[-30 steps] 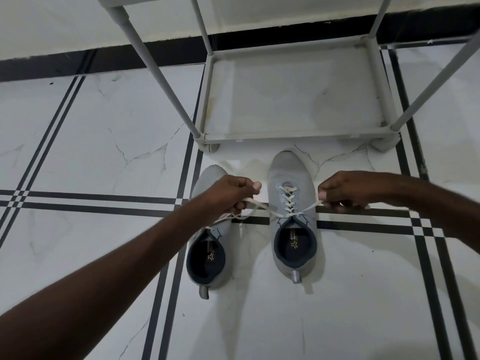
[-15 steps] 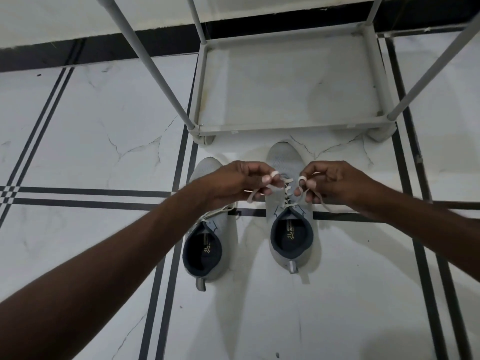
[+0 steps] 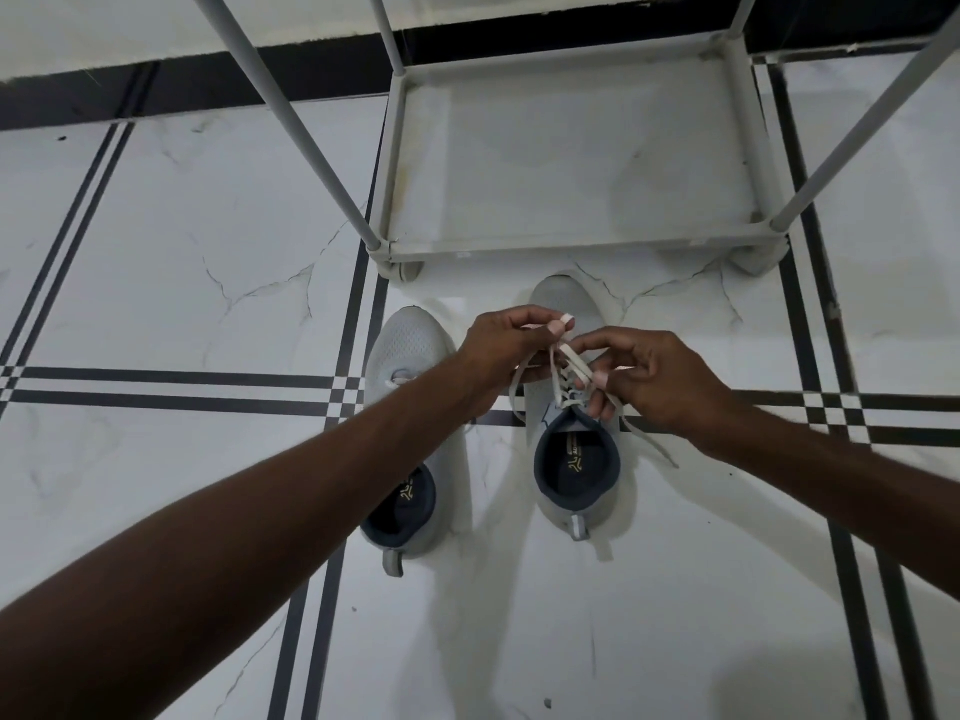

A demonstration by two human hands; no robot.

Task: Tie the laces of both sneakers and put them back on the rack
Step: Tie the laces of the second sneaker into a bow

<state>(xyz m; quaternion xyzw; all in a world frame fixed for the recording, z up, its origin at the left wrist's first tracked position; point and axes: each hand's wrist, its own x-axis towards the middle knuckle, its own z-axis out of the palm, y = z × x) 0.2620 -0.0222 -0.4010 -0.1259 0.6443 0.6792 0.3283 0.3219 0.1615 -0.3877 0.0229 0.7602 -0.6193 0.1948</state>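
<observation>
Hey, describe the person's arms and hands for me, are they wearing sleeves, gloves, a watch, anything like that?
Both arms are bare from the frame edge to the fingertips: no sleeves, gloves, watch, bracelet or rings visible on the left hand or the right hand. Fingernails are short and unpainted.

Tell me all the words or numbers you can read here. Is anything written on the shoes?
No words or numbers can be read.
Right sneaker insole: a small gold logo with tiny print beside it, too small and blurred to read.
Left sneaker insole: the same gold logo, partly hidden by the arm, unreadable.
Rack and floor: no writing.
</observation>
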